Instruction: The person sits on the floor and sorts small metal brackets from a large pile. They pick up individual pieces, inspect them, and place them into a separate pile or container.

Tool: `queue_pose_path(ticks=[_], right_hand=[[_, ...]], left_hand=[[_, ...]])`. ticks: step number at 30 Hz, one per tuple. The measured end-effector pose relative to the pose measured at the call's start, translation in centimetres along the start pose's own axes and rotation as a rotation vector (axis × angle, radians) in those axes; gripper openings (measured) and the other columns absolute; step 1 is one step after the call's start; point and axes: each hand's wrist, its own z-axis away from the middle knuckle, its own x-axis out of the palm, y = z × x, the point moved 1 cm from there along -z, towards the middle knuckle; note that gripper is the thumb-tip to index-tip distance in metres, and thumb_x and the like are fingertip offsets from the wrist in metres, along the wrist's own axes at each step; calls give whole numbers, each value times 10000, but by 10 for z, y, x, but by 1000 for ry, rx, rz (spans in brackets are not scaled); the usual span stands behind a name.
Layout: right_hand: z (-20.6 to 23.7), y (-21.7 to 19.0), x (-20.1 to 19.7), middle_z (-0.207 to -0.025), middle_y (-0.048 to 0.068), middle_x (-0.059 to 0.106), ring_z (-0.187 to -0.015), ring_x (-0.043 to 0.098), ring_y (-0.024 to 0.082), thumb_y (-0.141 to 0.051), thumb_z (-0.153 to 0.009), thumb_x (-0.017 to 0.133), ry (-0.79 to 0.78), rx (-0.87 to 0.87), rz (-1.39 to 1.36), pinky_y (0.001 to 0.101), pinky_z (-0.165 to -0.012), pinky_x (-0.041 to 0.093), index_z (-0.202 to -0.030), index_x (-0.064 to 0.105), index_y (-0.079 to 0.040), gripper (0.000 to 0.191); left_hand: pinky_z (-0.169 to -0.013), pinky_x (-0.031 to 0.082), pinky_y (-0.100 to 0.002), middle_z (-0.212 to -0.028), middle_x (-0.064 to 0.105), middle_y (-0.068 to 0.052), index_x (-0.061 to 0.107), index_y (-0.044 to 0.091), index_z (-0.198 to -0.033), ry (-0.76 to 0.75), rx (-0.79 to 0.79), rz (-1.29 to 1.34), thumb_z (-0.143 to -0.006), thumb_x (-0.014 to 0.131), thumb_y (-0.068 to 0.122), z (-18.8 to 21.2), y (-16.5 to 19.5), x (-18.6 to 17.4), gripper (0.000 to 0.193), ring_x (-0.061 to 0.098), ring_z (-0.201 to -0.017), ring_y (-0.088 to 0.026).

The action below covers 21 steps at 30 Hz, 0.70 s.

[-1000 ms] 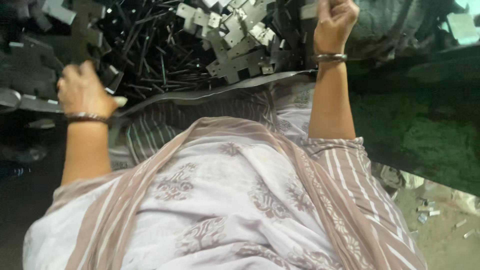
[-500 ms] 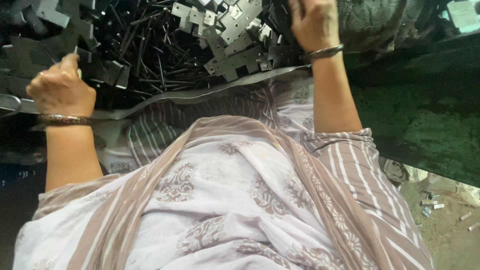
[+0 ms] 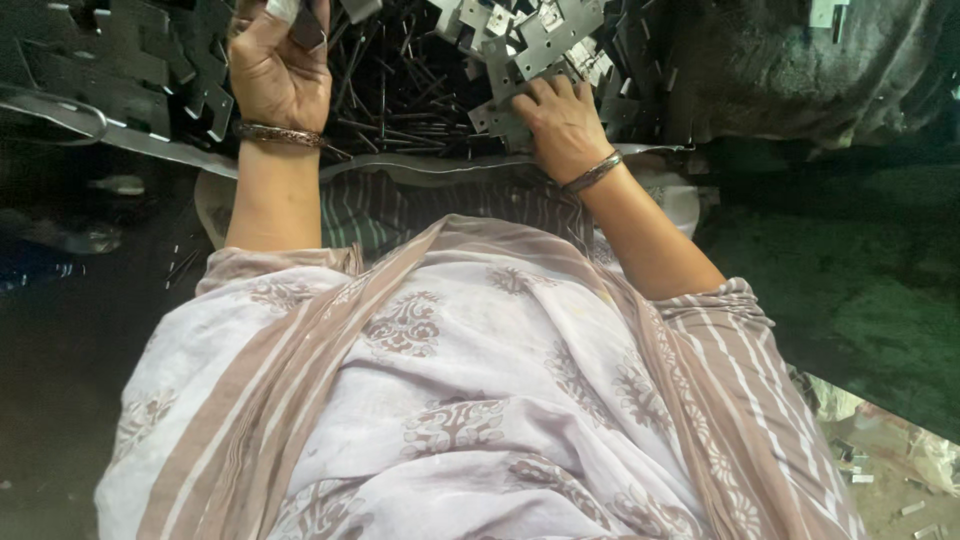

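The left hand (image 3: pixel 280 75) pinches a small flat grey metal plate (image 3: pixel 285 12) at far left, the right hand (image 3: pixel 560 120) lies spread on heaped stamped grey metal brackets (image 3: pixel 540 40), whose sharp edges might cut fingers

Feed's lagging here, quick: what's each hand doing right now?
Left hand: closed on a small metal piece.
Right hand: open, fingers spread flat on the pile of flat metal plates.

Left hand (image 3: pixel 280 70) grip contents cut off
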Motion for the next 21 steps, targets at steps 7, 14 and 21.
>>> queue_pose_path(ticks=[7, 14, 21], right_hand=[[-3, 27, -18, -1069, 139, 658, -1062, 581, 360, -94, -776, 806, 1, -46, -329, 507, -915, 473, -1047, 719, -73, 286], [11, 53, -65, -981, 119, 764, -887, 763, 219, -168, -1045, 729, 580, 223, -1242, 346, -765, 656, -1046, 723, 3, 171], [26, 49, -65, -1309, 135, 650, -1105, 734, 231, -164, -998, 714, 782, -29, -1622, 414, -958, 676, -1037, 730, 2, 171]], left_hand=[[-1108, 564, -344, -1255, 628, -135, 637, -5, -1263, -323, -254, -72, -841, 610, -196, 20, -19, 7, 464, 671, -1198, -233], [-882, 549, -459, -1075, 707, -178, 696, 16, -1131, -696, 258, -2041, -807, 726, 57, 12, -58, -25, 329, 664, -1023, -365], [-864, 488, -412, -1017, 711, -112, 725, 98, -982, -769, 307, -2502, -899, 645, 150, 34, -96, -57, 126, 670, -985, -300]])
